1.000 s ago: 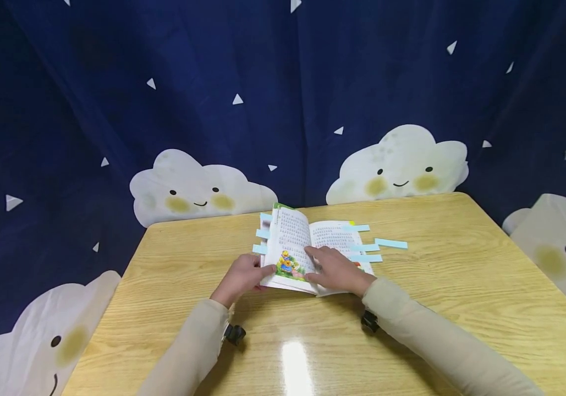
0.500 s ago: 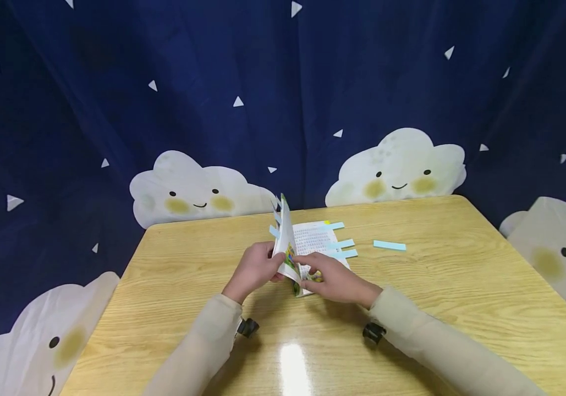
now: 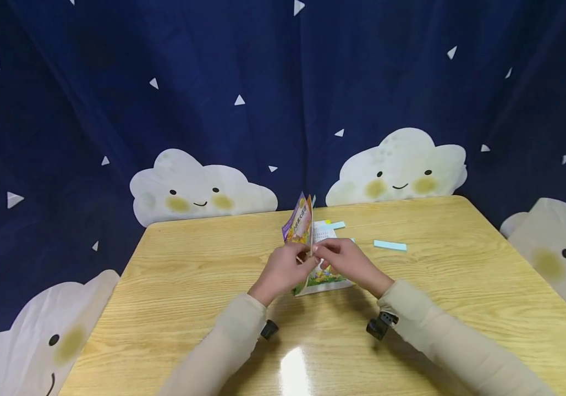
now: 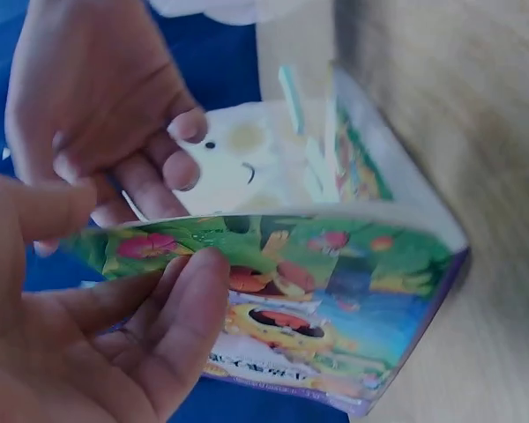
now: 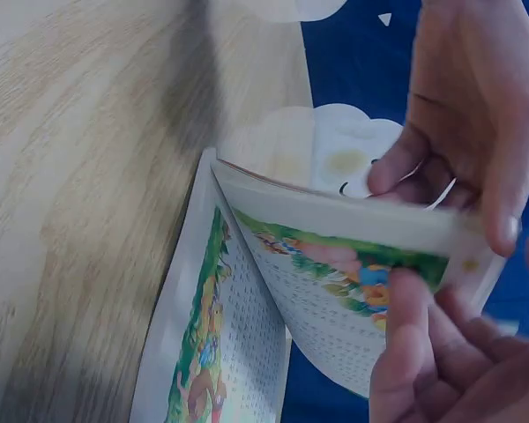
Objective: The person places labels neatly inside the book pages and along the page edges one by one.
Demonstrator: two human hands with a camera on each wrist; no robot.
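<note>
A picture book (image 3: 329, 285) stands partly open on the table, its front cover and a bundle of pages lifted nearly upright. My left hand (image 3: 285, 269) grips that bundle, fingers on the colourful cover (image 4: 291, 308) and thumb over the page edge. On the other side, my right hand (image 3: 352, 261) has bent fingers at the same free edge and appears to pinch it. The right wrist view shows its fingers (image 5: 406, 300) against the printed page (image 5: 317, 304). Pale blue strips stick out of the book; the hands hide some of them.
A loose light blue strip (image 3: 390, 245) lies on the wooden table (image 3: 183, 275), right of the book. Behind the table's far edge hangs a dark blue curtain (image 3: 243, 55) with white clouds. Each wrist carries a small black camera (image 3: 379, 325).
The left hand has swung the cover and left pages up and rightward, so the cover's outside now shows. The right hand has left the inner page and come up to the lifted edge.
</note>
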